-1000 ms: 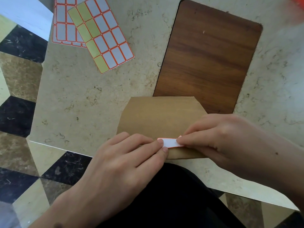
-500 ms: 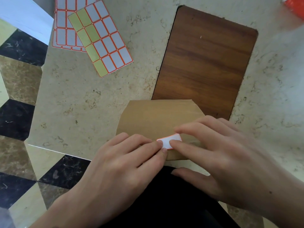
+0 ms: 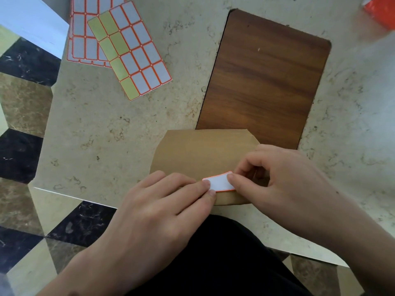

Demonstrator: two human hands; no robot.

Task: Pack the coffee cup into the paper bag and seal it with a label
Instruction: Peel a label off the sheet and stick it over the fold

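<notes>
A brown paper bag (image 3: 201, 152) lies flat near the table's front edge, its near end folded over. A white label with an orange border (image 3: 219, 182) sits on that folded end. My left hand (image 3: 158, 210) rests on the bag, two fingertips pressing the label's left end. My right hand (image 3: 284, 184) presses the label's right end with a fingertip, the other fingers curled. The coffee cup is not visible.
Two label sheets (image 3: 130, 50) lie at the back left of the beige marble table (image 3: 106, 135). A wooden board (image 3: 265, 82) lies behind the bag. Something orange (image 3: 382, 11) sits at the far right corner. The table edge and tiled floor (image 3: 23, 116) are to the left.
My right hand went from pinching the label's right end to laying fingers flat over it, then curled back to one fingertip. More of the label shows now. The left hand held still.
</notes>
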